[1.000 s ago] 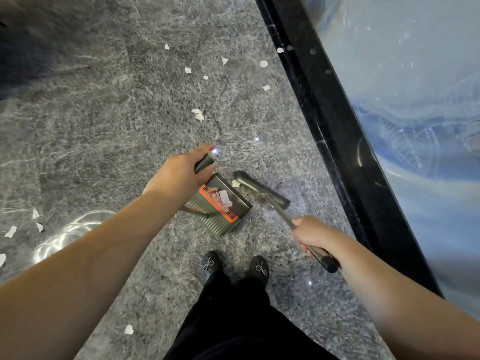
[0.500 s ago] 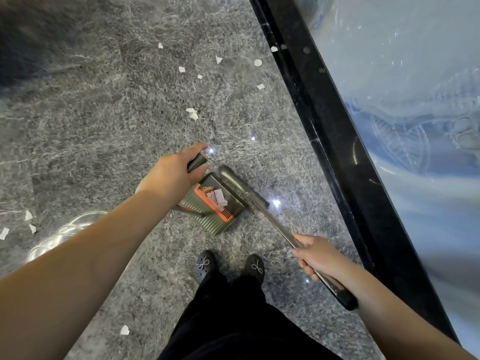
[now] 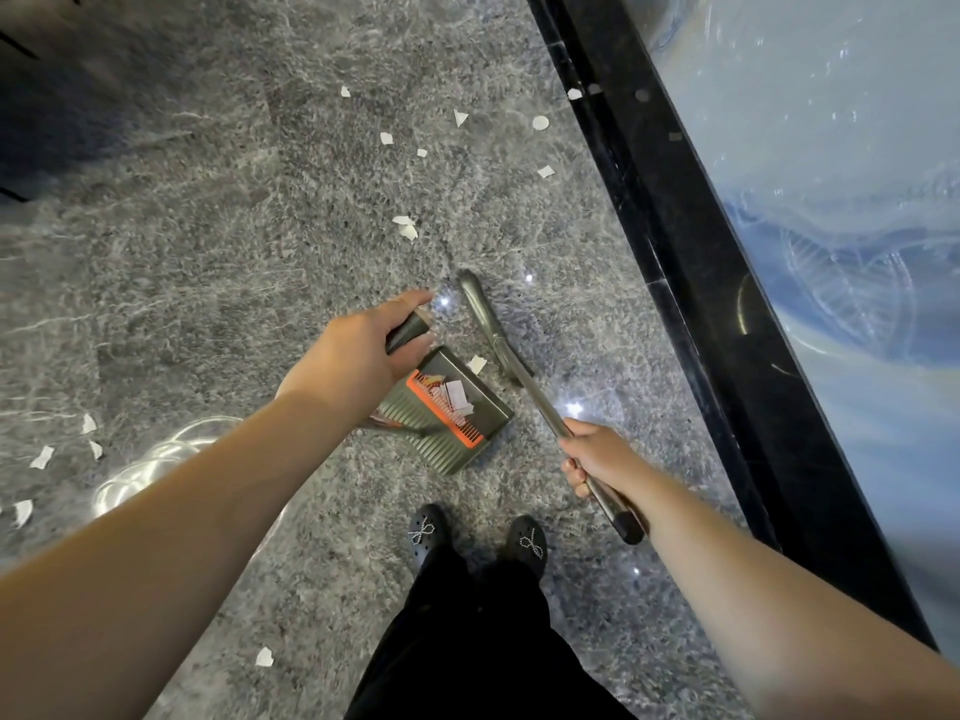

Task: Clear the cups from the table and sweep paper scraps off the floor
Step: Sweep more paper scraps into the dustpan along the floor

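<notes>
My left hand [image 3: 358, 356] grips the black handle of a grey dustpan [image 3: 457, 407] with an orange comb strip; several white paper scraps lie inside it. My right hand [image 3: 597, 454] grips the metal shaft of a broom [image 3: 493, 330] whose grey head lies on the floor just right of the pan's mouth. One scrap [image 3: 476, 364] sits at the pan's lip beside the broom head. Several more white scraps [image 3: 406, 227] are scattered on the grey marble floor ahead, and others [image 3: 41, 457] lie at the far left. No cups are in view.
A black border strip [image 3: 691, 283] runs diagonally on the right, with a pale blue glossy surface [image 3: 831, 148] beyond it. My black shoes [image 3: 478, 543] stand just behind the dustpan. One scrap [image 3: 264, 657] lies near my left leg.
The broom head swung from lying across the pan's mouth to a steeper angle just to its right, with a scrap now at the lip. My right hand slid up the shaft.
</notes>
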The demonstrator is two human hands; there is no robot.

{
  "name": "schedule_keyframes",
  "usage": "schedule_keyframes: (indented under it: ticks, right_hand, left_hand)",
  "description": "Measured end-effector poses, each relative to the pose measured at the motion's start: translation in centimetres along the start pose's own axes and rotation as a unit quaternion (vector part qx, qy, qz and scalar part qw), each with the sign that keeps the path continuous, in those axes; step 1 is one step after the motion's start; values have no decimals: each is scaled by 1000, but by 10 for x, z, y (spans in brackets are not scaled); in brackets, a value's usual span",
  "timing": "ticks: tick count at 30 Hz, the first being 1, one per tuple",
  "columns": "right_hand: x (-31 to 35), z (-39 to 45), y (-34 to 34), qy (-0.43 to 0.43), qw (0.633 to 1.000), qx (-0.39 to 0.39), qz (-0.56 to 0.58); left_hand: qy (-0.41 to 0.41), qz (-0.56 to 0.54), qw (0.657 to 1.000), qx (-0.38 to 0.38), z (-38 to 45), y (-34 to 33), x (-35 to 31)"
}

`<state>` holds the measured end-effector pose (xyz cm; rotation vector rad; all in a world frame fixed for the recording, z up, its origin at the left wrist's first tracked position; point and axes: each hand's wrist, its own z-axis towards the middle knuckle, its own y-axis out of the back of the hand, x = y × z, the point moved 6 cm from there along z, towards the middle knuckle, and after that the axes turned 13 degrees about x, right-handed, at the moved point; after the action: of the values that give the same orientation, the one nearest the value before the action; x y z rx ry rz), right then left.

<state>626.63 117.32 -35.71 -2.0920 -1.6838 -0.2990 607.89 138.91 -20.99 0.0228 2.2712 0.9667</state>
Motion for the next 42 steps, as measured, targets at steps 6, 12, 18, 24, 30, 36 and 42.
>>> schedule_keyframes:
  ticks: [6,12,18,24,30,36,42]
  right_hand:
    - [-3,15,-25,-5,998,44,40]
    - [-24,-19,-33,8,995,84,63]
    - [-19,-34,-24,38,987,93,123]
    - [18,22,-3,58,991,43,109]
    - [0,51,-18,12,977,58,204]
    - [-37,9,-29,0,976,114,185]
    - [-22,-21,-28,46,968,133,208]
  left_hand:
    - [7,-5,1000,2,4,-1,-1]
    - [7,-6,1000,1,-1,-1,-2]
    - [6,-14,1000,5,-4,-3,-8]
    - [10,-4,1000,5,-3,-3,-3]
    - [18,-8,1000,-4,0,3,5]
    - [14,-2,1000,-3,-4,0,0]
    - [15,-21,1000,0,-8,-2,0]
